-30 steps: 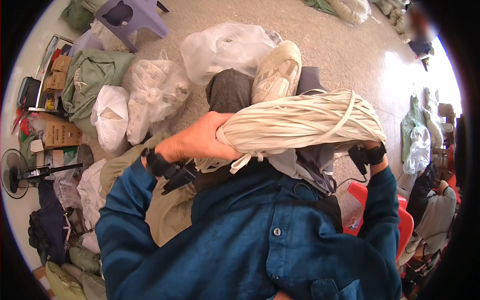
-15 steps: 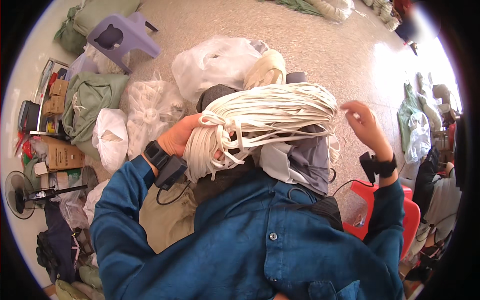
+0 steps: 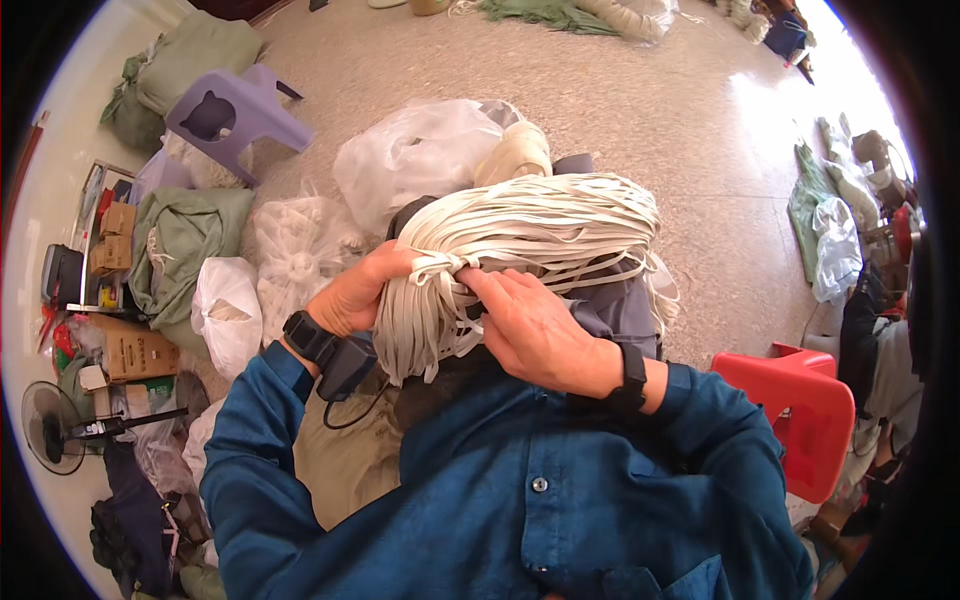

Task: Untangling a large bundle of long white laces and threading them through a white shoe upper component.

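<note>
A thick hank of cream flat cord [image 3: 545, 225] lies across my lap, bound near its left end by a knotted band of the same cord. My left hand [image 3: 358, 290] is closed round the hank's left end, with the thumb by the knot and the other fingers hidden behind the strands. At the knot, my right hand [image 3: 540, 330] has its index finger and thumb pressed to the tie. Whether a single strand is pinched there is too small to make out. Under the hank lies grey fabric [image 3: 625, 305].
Clear plastic bags [image 3: 410, 155], a cream cord roll [image 3: 515, 150] and a tied white bag [image 3: 228, 310] sit around me. A purple stool [image 3: 262, 110] stands far left, a red stool [image 3: 800, 400] to my right. A fan [image 3: 55, 428] and cardboard boxes [image 3: 140, 347] line the left.
My right hand has come in from the right, where it was off the hank, to the knot. My left hand keeps its hold on the hank.
</note>
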`<action>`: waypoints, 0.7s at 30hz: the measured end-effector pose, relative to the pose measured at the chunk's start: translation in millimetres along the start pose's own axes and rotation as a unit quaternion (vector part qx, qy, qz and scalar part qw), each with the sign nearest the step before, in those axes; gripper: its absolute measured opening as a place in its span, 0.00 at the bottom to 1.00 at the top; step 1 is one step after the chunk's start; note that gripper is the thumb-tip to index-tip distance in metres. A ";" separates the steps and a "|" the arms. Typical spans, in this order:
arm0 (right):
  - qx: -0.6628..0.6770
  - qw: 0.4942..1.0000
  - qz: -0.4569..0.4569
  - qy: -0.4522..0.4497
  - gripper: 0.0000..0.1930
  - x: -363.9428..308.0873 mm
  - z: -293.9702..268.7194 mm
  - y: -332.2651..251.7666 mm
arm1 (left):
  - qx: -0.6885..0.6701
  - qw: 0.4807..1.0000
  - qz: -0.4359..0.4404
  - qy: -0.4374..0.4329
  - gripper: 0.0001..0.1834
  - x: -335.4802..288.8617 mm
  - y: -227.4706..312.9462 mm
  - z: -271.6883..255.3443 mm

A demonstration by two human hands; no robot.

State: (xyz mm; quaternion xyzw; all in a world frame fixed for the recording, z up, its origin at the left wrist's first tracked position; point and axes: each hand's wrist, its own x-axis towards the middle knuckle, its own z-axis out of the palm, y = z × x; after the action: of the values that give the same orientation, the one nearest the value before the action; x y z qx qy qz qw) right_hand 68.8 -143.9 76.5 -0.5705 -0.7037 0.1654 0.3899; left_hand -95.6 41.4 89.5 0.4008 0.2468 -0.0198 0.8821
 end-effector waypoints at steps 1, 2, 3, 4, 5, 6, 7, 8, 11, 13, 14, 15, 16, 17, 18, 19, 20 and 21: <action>0.019 1.000 0.018 -0.009 0.25 -0.4 5.1 3.0 | 0.004 1.000 0.021 -0.013 0.27 1.8 0.3 3.4; 0.037 0.999 0.036 -0.017 0.26 -1.5 11.5 6.7 | 0.005 1.000 0.020 -0.017 0.27 2.7 0.5 7.9; 0.024 0.999 0.035 -0.015 0.26 -6.3 22.0 12.3 | 0.029 0.999 0.038 -0.002 0.27 5.5 0.9 12.3; 0.024 0.999 0.035 -0.014 0.26 -9.4 32.4 12.6 | 0.052 0.997 0.059 0.019 0.26 5.9 0.9 14.1; 0.010 0.998 0.032 -0.047 0.25 -11.9 42.5 11.1 | 0.053 0.997 0.058 0.018 0.26 6.8 2.0 12.0; -0.006 0.996 0.031 -0.079 0.23 -13.1 49.4 9.1 | 0.031 0.999 0.035 -0.012 0.26 7.5 3.4 8.2; 0.023 0.990 0.047 -0.133 0.26 -12.7 52.8 8.3 | 0.009 0.999 0.012 -0.041 0.27 8.9 4.0 5.3; 0.022 0.990 0.048 -0.131 0.26 -13.7 62.2 15.6 | 0.011 0.999 0.011 -0.043 0.27 9.9 1.5 3.3; 0.141 0.981 -0.001 -0.130 0.24 -17.3 87.1 47.9 | -0.068 0.993 -0.005 -0.101 0.31 11.0 -5.9 9.1; 0.205 0.966 0.047 -0.153 0.25 -8.0 67.9 45.6 | -0.096 0.989 0.004 -0.111 0.31 7.1 -9.1 2.4; 0.265 0.943 0.099 -0.175 0.26 -5.3 54.9 43.5 | -0.125 0.984 0.013 -0.124 0.31 6.1 -10.0 -0.5; 0.300 0.930 0.132 -0.168 0.28 -9.2 41.7 45.9 | -0.138 0.982 0.015 -0.125 0.30 5.8 -9.9 -0.7; 0.299 0.928 0.161 -0.152 0.27 -14.0 30.2 49.3 | -0.140 0.982 0.017 -0.125 0.30 6.8 -8.9 -2.5; 0.225 0.959 0.114 -0.131 0.26 -19.6 17.4 48.7 | -0.135 0.985 0.005 -0.104 0.29 8.2 -7.5 -5.1; 0.152 0.980 0.066 -0.107 0.25 -23.4 4.8 45.4 | -0.130 0.988 -0.009 -0.083 0.29 8.9 -7.0 -7.0; 0.153 0.980 0.067 -0.105 0.25 -24.1 -10.3 39.5 | -0.126 0.989 -0.018 -0.077 0.27 9.4 -5.0 -3.3; 0.125 0.981 0.072 -0.129 0.24 -22.4 -27.9 31.3 | -0.124 0.989 -0.020 -0.076 0.27 9.4 -2.6 -0.5; 0.097 0.980 0.076 -0.155 0.23 -18.8 -43.8 20.5 | -0.117 0.990 -0.033 -0.074 0.27 8.5 -0.2 2.0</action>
State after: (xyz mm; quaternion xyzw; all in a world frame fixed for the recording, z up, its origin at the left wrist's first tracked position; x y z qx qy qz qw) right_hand 115.8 -164.7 83.9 -0.5494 -0.6909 0.3479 0.3161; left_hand -87.3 41.2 86.7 0.2840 0.1945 -0.0496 0.9376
